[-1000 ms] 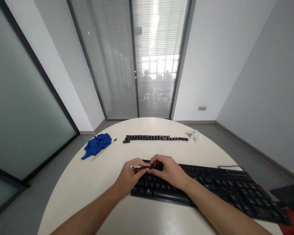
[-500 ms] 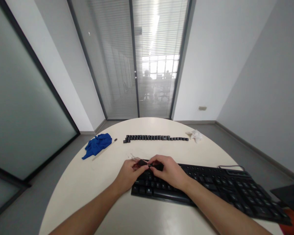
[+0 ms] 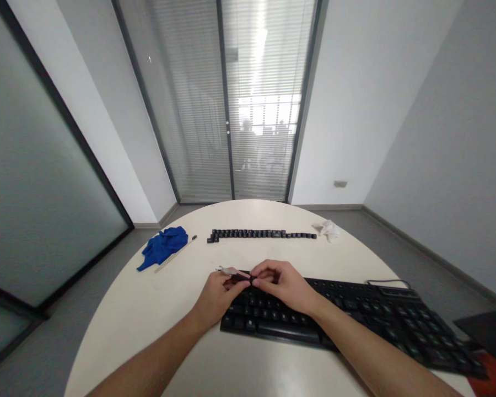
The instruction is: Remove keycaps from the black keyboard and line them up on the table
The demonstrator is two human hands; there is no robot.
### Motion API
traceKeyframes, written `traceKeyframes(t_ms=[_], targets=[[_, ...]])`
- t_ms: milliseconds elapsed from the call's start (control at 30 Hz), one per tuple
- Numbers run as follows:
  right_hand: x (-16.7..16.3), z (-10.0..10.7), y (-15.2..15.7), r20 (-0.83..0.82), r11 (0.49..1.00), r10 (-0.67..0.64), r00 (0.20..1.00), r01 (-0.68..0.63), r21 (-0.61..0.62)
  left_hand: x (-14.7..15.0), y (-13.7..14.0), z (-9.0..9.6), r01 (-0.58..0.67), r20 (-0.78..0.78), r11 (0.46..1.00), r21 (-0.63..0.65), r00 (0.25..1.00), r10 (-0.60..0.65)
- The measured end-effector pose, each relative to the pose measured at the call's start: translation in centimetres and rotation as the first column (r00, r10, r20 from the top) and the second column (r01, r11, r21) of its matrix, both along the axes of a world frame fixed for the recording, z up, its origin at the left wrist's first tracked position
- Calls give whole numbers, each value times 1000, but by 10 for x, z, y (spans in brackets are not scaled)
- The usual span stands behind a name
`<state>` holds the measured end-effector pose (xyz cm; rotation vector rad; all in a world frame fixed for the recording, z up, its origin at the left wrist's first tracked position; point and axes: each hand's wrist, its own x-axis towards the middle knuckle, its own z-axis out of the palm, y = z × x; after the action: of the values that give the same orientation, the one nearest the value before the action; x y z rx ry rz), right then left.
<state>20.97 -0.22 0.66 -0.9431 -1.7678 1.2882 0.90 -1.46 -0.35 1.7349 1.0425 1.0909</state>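
Above the left end of a black keyboard (image 3: pixel 289 331), my two hands meet with their fingertips nearly touching. My left hand (image 3: pixel 215 293) is closed around a keycap puller (image 3: pixel 227 271), whose thin wire ends point to the left, away from the fingers. Between the fingertips of my right hand (image 3: pixel 287 284) is a small black keycap (image 3: pixel 253 280), which the left fingertips also seem to touch. The fingers hide most of it. Both wrists rest low over the keyboard, and the right forearm crosses its front edge.
A row of loose black keycaps (image 3: pixel 248 234) lies across the far part of the round white table (image 3: pixel 177 342). To its left are a blue cloth (image 3: pixel 163 246) and a thin brush (image 3: pixel 176 253). A crumpled white tissue (image 3: pixel 328 229) sits at the right.
The keycap puller has tilted in my left hand, its wire ends now lower. My right fingers have drawn closer together around the keycap. Everything else stays in place.
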Motion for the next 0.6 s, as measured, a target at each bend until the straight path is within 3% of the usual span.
traceKeyframes(t_ms=[333, 600], targets=[[4, -2, 3, -67, 986, -14, 998, 25, 164, -1, 3, -3, -30, -62, 997, 68, 997, 34], [3, -8, 9, 148, 971, -107, 983, 72, 228, -14, 10, 0, -167, -165, 970, 175, 967, 196]])
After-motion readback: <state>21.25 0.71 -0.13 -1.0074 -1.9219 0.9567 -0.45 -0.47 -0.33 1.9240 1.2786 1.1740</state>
